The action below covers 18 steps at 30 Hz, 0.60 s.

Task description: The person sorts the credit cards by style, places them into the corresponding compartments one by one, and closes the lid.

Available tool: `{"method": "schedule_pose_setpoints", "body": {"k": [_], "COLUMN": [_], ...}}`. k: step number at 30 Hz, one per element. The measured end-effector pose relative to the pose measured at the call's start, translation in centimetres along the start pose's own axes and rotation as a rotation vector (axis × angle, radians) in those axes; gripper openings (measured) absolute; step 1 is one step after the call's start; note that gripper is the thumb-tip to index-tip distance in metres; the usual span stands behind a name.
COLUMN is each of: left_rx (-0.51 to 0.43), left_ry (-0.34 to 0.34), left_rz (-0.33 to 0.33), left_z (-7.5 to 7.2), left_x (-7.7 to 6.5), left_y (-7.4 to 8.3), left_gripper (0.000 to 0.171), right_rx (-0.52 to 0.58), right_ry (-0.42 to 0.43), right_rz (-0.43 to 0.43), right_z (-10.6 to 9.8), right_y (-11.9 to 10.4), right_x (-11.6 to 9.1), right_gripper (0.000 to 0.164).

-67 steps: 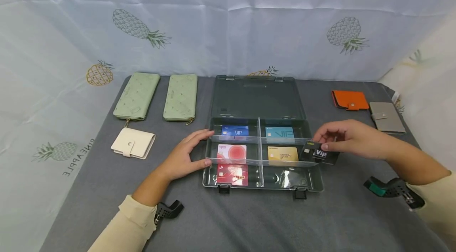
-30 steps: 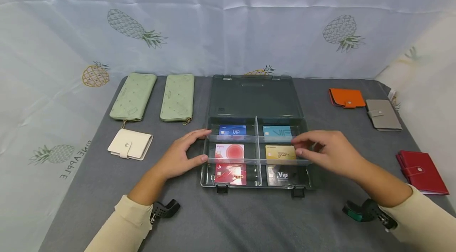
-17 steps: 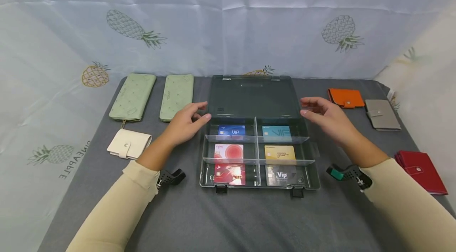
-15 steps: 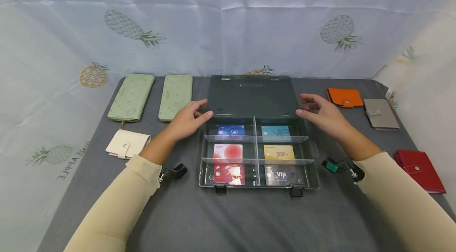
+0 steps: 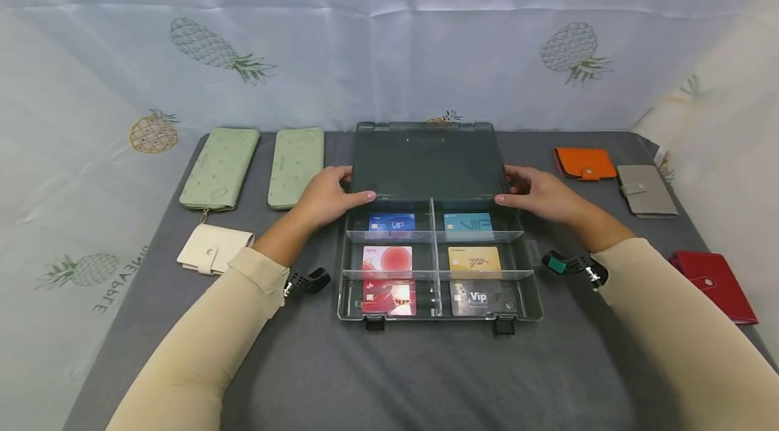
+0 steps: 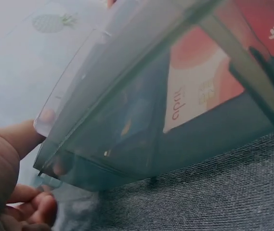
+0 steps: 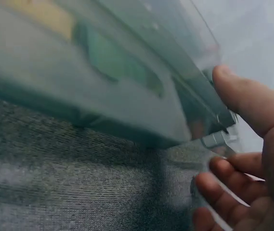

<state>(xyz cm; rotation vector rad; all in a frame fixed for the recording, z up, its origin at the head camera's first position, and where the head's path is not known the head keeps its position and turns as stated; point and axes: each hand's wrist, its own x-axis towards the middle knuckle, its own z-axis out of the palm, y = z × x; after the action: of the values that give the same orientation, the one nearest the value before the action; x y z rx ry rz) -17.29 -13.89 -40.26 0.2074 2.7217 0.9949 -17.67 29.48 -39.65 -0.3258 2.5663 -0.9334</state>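
A smoky clear plastic box point(image 5: 347, 296) stands with its lid point(image 5: 426, 164) folded back, and clear dividers split it into several compartments. Cards lie inside: blue point(image 5: 391, 222), teal point(image 5: 468, 223), pink-and-white point(image 5: 387, 259), gold point(image 5: 475, 259), red point(image 5: 389, 298) and black point(image 5: 477, 298). My left hand point(image 5: 325, 197) grips the lid's left side, thumb at its near corner and fingers at the outer edge. Across from it my right hand point(image 5: 541, 195) holds the right side likewise. In the left wrist view, the left fingers point(image 6: 31, 204) curl below the lid's edge; right fingers point(image 7: 228, 187) do so opposite.
Two green long wallets point(image 5: 220, 168) and a cream wallet point(image 5: 214, 248) lie on the left. On the right are an orange wallet point(image 5: 585, 164), a grey wallet point(image 5: 646, 190) and a red wallet point(image 5: 715, 285). A pineapple-print cloth point(image 5: 389, 65) hangs behind the grey-covered table point(image 5: 426, 377).
The right hand lowered the black card into the front right compartment and let go. Both hands moved up to the lid's sides and took hold; the lid's far edge has risen slightly.
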Motion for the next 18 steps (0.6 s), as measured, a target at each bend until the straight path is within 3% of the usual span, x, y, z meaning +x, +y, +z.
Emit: {"method": "schedule_pose_setpoints", "body": {"k": [6, 9, 14, 18], "left_rx": [0.066, -0.002, -0.211, -0.342], "left_ry": [0.166, 0.221, 0.203, 0.133], "left_rz": [0.096, 0.161, 0.24, 0.254], "left_z": [-0.1, -0.6, -2.1, -3.2], "left_x": [-0.3, -1.2, -3.6, -6.0], "left_y": [0.6, 0.6, 0.2, 0.0], "left_gripper": [0.092, 0.083, 0.053, 0.044], "right_rx": [-0.102, -0.097, 0.061, 0.251], "right_ry": [0.172, 0.234, 0.262, 0.227], "right_rz": [-0.05, -0.098, -0.144, -0.268], "right_z": [-0.5, -0.8, -1.3, -1.3], "right_y": [-0.9, -1.3, -2.0, -2.2], "right_x": [-1.1, -2.5, -5.8, -8.1], "right_gripper": [0.094, 0.084, 0.056, 0.049]}}
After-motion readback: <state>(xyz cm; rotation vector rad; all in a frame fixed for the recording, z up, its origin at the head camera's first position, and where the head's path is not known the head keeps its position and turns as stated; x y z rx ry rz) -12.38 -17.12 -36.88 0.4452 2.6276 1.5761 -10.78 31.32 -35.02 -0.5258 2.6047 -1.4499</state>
